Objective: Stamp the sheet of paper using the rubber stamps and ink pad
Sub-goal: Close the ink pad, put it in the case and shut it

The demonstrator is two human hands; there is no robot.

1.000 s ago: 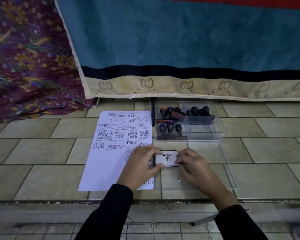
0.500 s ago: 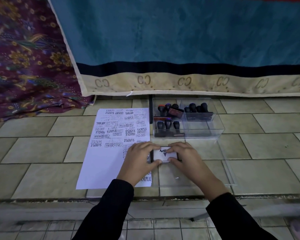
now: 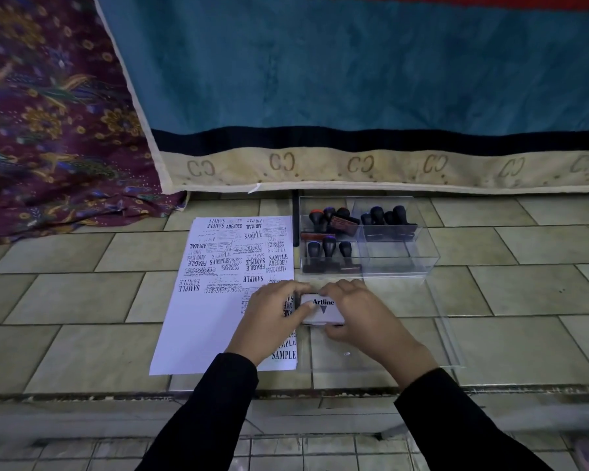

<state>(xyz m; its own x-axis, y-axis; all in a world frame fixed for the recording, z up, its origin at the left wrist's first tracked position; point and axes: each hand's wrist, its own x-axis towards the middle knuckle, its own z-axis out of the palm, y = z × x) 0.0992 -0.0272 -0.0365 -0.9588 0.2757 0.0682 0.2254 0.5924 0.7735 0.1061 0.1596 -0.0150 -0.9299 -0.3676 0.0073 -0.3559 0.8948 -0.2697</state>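
Black sleeves [image 3: 211,409] reach forward; left hand [image 3: 272,317] and right hand [image 3: 364,314] curl round the ink pad [image 3: 323,313], both grips closed on it.

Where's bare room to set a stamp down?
Bare tiles left of the sheet and right of the clear box; the sheet's lower-left is unstamped. Crowded: left hand and right hand grip the ink pad at the sheet's right edge.

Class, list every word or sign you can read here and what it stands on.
"Artline": lid of the small white ink pad.
"SAMPLE", "AIR MAIL", "FRAGILE", "EXPRESS", "AMENDED", "FAX OUT": white sheet of paper.
"CC", repeated: cream border of the blue cloth.
Boxed and script prints: too small to read.
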